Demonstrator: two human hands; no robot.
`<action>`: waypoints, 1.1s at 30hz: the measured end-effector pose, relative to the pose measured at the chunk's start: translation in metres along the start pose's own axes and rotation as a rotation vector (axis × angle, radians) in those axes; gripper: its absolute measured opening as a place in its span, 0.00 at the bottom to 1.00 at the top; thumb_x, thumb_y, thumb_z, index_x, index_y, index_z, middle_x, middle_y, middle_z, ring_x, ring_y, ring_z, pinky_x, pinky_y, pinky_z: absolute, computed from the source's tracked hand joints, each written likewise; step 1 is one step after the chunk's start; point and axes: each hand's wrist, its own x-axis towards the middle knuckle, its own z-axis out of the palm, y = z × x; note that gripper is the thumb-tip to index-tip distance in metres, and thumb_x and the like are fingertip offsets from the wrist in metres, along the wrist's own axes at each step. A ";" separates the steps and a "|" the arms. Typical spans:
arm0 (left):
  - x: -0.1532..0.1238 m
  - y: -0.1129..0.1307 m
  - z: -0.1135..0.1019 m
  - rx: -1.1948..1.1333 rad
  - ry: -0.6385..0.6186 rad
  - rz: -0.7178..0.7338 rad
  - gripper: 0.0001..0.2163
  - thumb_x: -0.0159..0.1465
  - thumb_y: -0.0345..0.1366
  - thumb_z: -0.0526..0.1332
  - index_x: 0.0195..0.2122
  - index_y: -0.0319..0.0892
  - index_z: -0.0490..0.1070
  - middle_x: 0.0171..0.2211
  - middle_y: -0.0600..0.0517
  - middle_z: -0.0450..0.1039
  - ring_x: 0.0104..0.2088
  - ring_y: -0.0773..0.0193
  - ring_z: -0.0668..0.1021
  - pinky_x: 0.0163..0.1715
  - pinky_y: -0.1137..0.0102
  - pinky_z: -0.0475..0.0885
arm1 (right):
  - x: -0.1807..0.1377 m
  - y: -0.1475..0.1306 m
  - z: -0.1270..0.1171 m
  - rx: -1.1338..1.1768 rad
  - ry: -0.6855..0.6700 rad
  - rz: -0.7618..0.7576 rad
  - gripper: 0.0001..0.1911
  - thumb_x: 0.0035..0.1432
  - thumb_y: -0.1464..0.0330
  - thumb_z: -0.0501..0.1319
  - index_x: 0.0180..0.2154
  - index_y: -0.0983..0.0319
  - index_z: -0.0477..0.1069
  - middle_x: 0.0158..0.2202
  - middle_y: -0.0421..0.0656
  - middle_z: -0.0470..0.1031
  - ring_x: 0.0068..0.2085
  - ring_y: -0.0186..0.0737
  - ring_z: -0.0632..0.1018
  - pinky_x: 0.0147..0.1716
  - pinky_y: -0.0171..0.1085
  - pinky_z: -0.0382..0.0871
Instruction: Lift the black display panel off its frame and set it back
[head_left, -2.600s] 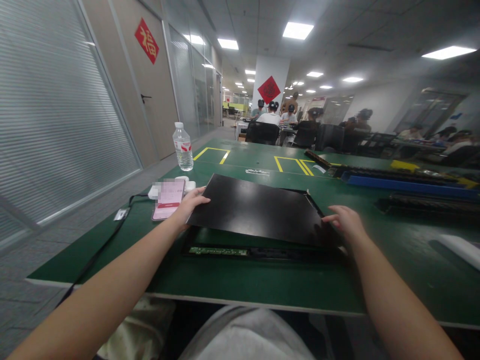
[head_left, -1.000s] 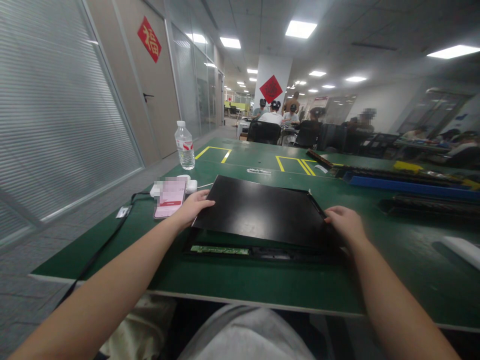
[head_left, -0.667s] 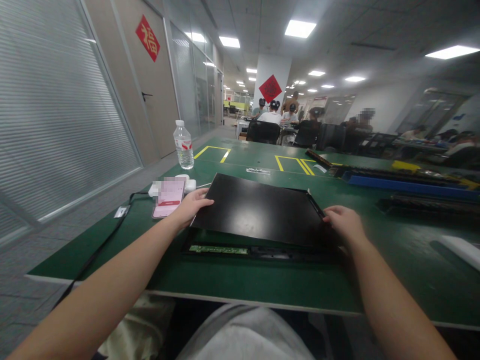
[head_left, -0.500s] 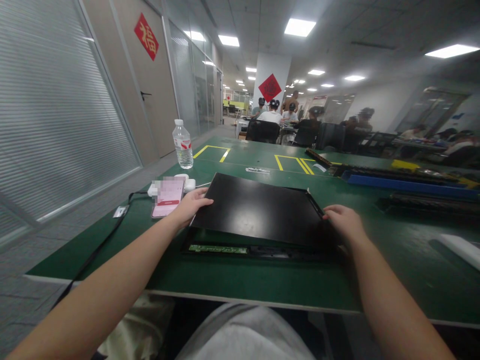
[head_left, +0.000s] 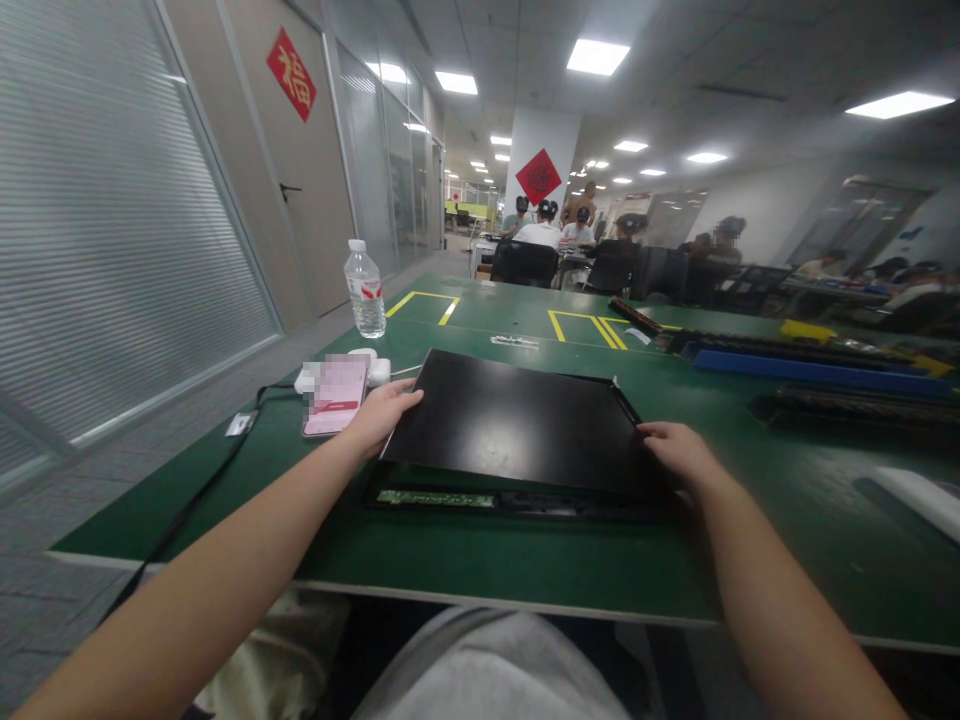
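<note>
A glossy black display panel [head_left: 517, 415] lies tilted over a shallow black frame [head_left: 577, 505], its left side raised above it. My left hand [head_left: 384, 415] grips the panel's left edge, thumb on top and fingers underneath. At the right side, my right hand [head_left: 679, 450] pinches the edge where frame and panel meet; which of the two it holds is unclear. A narrow green circuit board [head_left: 435, 498] shows in the frame's near strip, in front of the panel. The panel hides the rest of the frame's inside.
Left of the panel are a phone [head_left: 334, 395] and a water bottle [head_left: 365, 295]. Black strips, a blue strip [head_left: 810, 368] and a white piece [head_left: 919, 500] lie on the right of the green table [head_left: 525, 565]. People sit at tables farther back.
The panel's left side has shifted slightly down and left with my left hand. My right hand has moved slightly left and down along the edge.
</note>
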 end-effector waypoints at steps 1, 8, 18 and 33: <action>0.000 0.000 0.000 0.003 -0.002 0.002 0.18 0.55 0.25 0.64 0.48 0.36 0.74 0.30 0.48 0.81 0.28 0.59 0.83 0.29 0.70 0.78 | 0.001 0.001 0.001 0.007 -0.004 -0.001 0.21 0.47 0.75 0.59 0.43 0.60 0.81 0.39 0.46 0.81 0.39 0.45 0.80 0.39 0.38 0.71; 0.005 -0.004 -0.007 0.029 -0.021 0.047 0.22 0.52 0.28 0.68 0.50 0.38 0.74 0.32 0.47 0.82 0.31 0.57 0.83 0.33 0.66 0.78 | 0.006 0.012 0.008 0.137 -0.036 -0.003 0.23 0.41 0.76 0.62 0.43 0.60 0.81 0.37 0.47 0.81 0.40 0.47 0.80 0.38 0.39 0.72; 0.010 -0.009 -0.016 0.207 -0.003 0.196 0.17 0.48 0.36 0.72 0.41 0.42 0.80 0.38 0.48 0.82 0.42 0.51 0.82 0.46 0.62 0.75 | 0.012 0.019 0.014 0.160 -0.027 0.014 0.23 0.41 0.77 0.60 0.41 0.59 0.81 0.38 0.47 0.81 0.40 0.48 0.80 0.39 0.39 0.72; 0.004 -0.006 -0.011 0.195 0.028 0.201 0.21 0.44 0.38 0.74 0.41 0.39 0.79 0.42 0.45 0.81 0.46 0.50 0.80 0.49 0.61 0.72 | 0.016 0.021 0.014 0.147 -0.034 0.030 0.23 0.41 0.77 0.60 0.41 0.59 0.81 0.38 0.47 0.81 0.43 0.49 0.80 0.42 0.40 0.72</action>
